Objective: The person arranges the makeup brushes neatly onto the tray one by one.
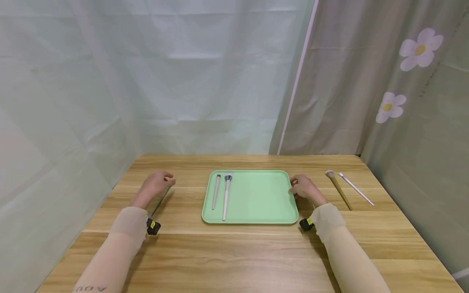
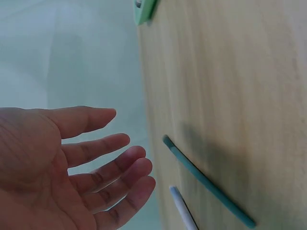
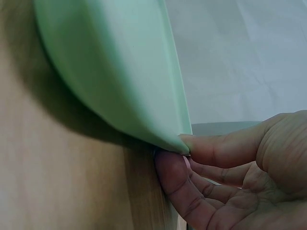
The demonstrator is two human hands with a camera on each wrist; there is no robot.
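A pale green tray (image 1: 261, 197) lies mid-table, bearing two makeup brushes, a slim brush (image 1: 216, 193) and a fluffier brush (image 1: 226, 199), along its left side. My right hand (image 1: 305, 188) pinches the tray's right rim between thumb and fingers; the right wrist view has the thumb (image 3: 220, 146) on top and a finger beneath. Off to the left, my left hand (image 1: 155, 185) hovers with fingers spread, holding nothing. Near it on the table is a dark green brush (image 2: 208, 182), partly covered by the hand in the head view. Beside that brush lies a whitish brush (image 2: 183, 208), cut off by the frame.
Right of the tray, a brush with a gold-brown handle (image 1: 340, 190) and a thin white-lilac brush (image 1: 357, 189) lie slanted on the wooden table (image 1: 227, 260). Pale curtains (image 1: 205, 81) hang behind the table and at both sides.
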